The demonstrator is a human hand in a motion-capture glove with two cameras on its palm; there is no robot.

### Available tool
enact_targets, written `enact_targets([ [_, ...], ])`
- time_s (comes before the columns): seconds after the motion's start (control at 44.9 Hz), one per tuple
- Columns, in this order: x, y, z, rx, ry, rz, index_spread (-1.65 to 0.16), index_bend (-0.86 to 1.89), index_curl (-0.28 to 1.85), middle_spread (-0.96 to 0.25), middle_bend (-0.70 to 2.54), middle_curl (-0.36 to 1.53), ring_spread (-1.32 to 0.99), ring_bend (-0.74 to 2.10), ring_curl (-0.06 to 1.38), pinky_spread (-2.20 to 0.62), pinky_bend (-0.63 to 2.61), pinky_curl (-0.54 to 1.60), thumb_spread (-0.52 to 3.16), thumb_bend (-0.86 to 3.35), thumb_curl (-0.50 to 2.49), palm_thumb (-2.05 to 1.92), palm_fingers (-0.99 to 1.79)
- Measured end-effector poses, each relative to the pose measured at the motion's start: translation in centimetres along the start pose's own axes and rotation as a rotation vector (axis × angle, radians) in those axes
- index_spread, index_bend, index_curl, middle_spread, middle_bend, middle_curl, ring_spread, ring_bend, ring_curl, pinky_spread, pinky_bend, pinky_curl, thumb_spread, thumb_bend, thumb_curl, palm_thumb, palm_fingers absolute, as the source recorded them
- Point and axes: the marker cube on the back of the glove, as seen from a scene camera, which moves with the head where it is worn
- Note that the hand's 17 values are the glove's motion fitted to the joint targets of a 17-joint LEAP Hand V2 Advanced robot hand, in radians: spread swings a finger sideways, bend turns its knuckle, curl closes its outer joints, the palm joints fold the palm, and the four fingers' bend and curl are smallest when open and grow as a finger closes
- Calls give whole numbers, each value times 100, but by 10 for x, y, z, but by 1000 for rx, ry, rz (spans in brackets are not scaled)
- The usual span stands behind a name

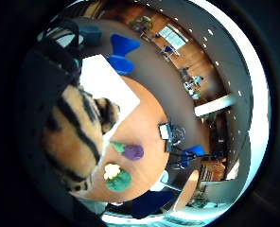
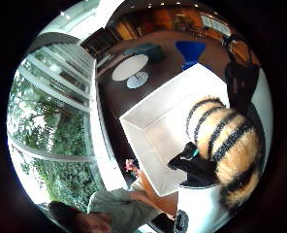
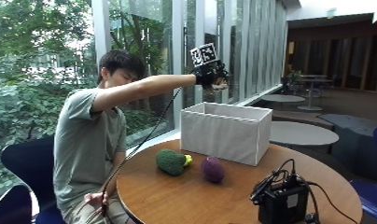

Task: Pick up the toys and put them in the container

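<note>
a person seated at a round wooden table (image 3: 176, 196) holds the gloved right hand (image 3: 210, 77) high above the white container (image 3: 222, 133), which stands at the table's far edge, by the window. the fingers are curled round a striped orange-and-black plush toy (image 1: 74, 137); the palm views show it filling the space against the palm, so the hand looks clamped on it, though the outside view shows only a sliver of the toy under the glove.

the relation that matters now is vertical: in the thumb-side view the open mouth of the container lies straight beyond the toy, its white floor bare, and the toy's body overlaps one rim. judged from this, the toy hangs over the container's opening or close to one wall of it, and letting go should drop it inside, provided the hand is centred past that rim. its long axis appears to run across the palm.

two more toys wait on the table between the person and the container: a green broccoli toy (image 3: 171, 162) with a yellow part, nearer the person's edge, and a purple eggplant toy (image 3: 212, 169) just beside it, close to the container's front wall. a black device (image 3: 282, 203) with cables sits at the near edge.
</note>
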Motion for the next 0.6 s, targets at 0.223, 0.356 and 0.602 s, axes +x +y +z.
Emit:
enact_targets([
  [0.223,2,1,28,-264,123,-66,-15,113,83,-22,104,72,-42,75,59,-13,97,50,73,-4,94,30,6],
  [0.356,40,14,25,-264,155,42,-21,30,56,-10,35,50,-18,53,50,-2,130,53,87,-17,69,-17,-54],
  [0.602,118,55,2,-186,122,154,-27,17,40,-12,30,44,-13,45,43,1,93,43,94,-14,47,-19,0],
])
